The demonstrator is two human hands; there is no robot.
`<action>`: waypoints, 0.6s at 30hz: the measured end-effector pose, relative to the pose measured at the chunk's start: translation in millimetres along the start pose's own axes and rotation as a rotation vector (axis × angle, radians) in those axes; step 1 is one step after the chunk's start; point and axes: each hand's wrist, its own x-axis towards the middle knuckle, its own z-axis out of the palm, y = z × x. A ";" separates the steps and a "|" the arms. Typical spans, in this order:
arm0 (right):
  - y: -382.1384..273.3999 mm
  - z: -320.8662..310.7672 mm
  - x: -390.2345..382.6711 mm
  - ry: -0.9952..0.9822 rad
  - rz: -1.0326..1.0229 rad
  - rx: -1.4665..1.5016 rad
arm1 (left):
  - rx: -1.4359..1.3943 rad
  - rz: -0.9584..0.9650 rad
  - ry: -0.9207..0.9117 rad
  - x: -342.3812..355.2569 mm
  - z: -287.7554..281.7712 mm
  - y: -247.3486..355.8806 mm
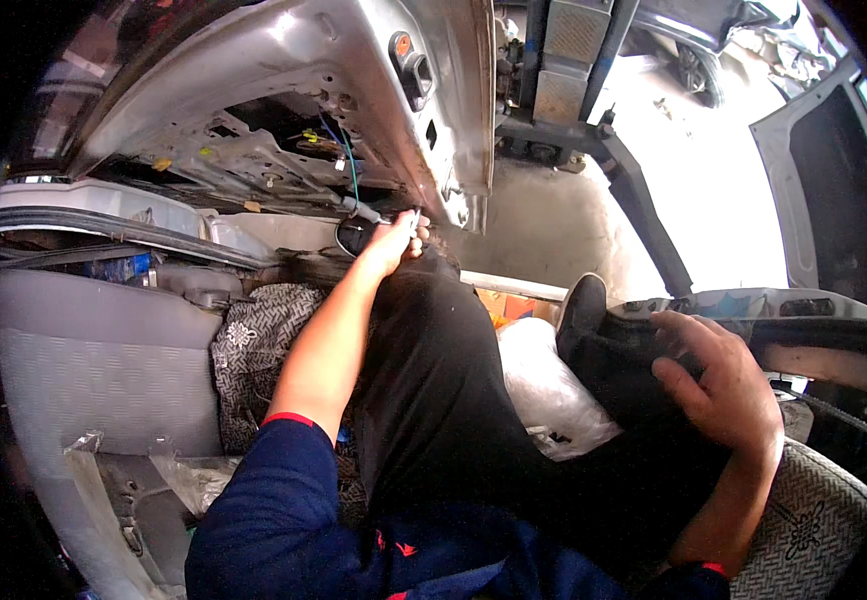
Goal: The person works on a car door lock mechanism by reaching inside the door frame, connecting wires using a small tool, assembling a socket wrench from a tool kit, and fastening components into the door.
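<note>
My left hand point(401, 243) reaches out to the bottom edge of a stripped car door point(283, 100). Its fingers are curled closed around something small and dark that I cannot make out. Just beyond the wrist, a grey cylindrical piece point(361, 209) hangs by the door, with a teal wire point(355, 172) running up from it into the door's opening. My right hand point(718, 380) is held above my bent leg near the door sill point(733, 303), fingers apart, holding nothing.
A grey seat-like panel point(103, 350) lies at left beside a patterned cloth point(268, 345). Clear plastic sheeting point(548, 385) is bunched between my legs. Another dark-panelled door point(843, 180) stands at far right, and a patterned seat cover point(808, 520) is under my right arm.
</note>
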 end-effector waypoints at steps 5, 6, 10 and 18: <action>4.2 1.5 -0.6 0.007 -0.006 -0.025 | 0.829 0.577 0.008 0.1 -3.1 1.6; 5.9 2.9 -0.7 0.003 -0.008 -0.013 | 0.868 0.470 0.047 1.8 -3.7 3.8; 9.2 7.0 1.6 0.010 -0.043 -0.008 | 0.148 -0.004 -0.070 1.8 -5.9 4.5; -10.5 26.1 52.2 -0.070 -0.050 0.125 | 0.559 0.387 -0.065 8.6 -3.9 -6.3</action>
